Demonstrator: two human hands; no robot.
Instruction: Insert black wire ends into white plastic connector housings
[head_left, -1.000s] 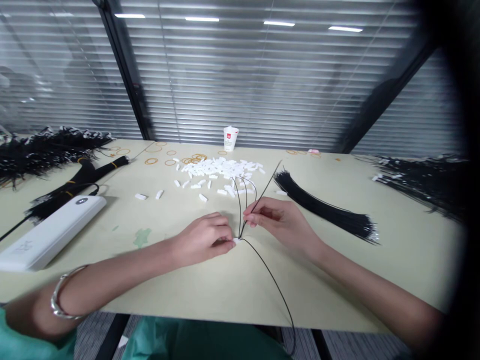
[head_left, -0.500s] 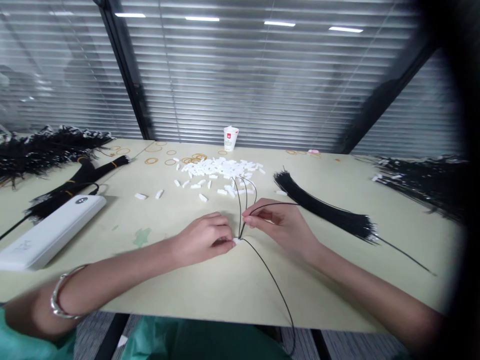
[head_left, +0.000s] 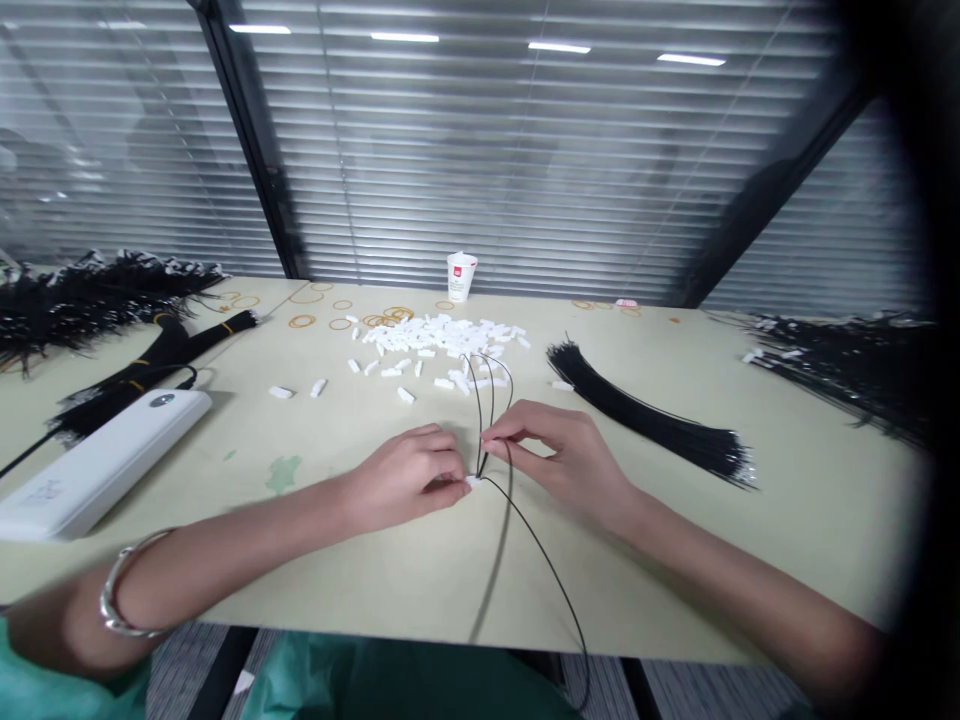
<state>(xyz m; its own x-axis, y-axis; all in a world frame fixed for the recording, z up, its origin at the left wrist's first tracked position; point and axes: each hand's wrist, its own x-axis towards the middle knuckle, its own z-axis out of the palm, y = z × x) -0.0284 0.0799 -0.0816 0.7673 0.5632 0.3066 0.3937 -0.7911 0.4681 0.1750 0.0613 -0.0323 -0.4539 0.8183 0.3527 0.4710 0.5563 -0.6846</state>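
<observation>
1. White window blinds (head_left: 525, 150) fill the background, beyond the pile of white pieces (head_left: 442, 335).
2. A pale table (head_left: 360, 590) lies under the pile and stretches toward you and to either side.
3. A tangled black heap (head_left: 97, 300) lies well left of the pile; a similar dark heap (head_left: 855, 370) lies well to its right.
4. A curved bundle of black wires (head_left: 645, 410) rests to the right of the pile, a little nearer you.
5. Banded black bundles (head_left: 169, 350) sit left of the pile.
6. A white power bank (head_left: 112, 460) lies left of the pile and nearer you.
7. Your left hand (head_left: 405, 480), on your side of the pile, has its fingers curled in, gripping a small white connector at the fingertips.
8. Your right hand (head_left: 566, 455), also on your side of the pile, pinches 1 black wire (head_left: 499, 560) between thumb and finger; its blurred length hangs toward you.
9. A paper cup (head_left: 460, 280) stands just behind the pile.
10. From the connector, 3 thin black wires (head_left: 480, 410) arc up toward the pile; 1 more wire (head_left: 551, 565) curves away from it, past your table edge.
11. That white connector (head_left: 474, 482) is directly nearer you than the pile, partly hidden by your fingertips.
</observation>
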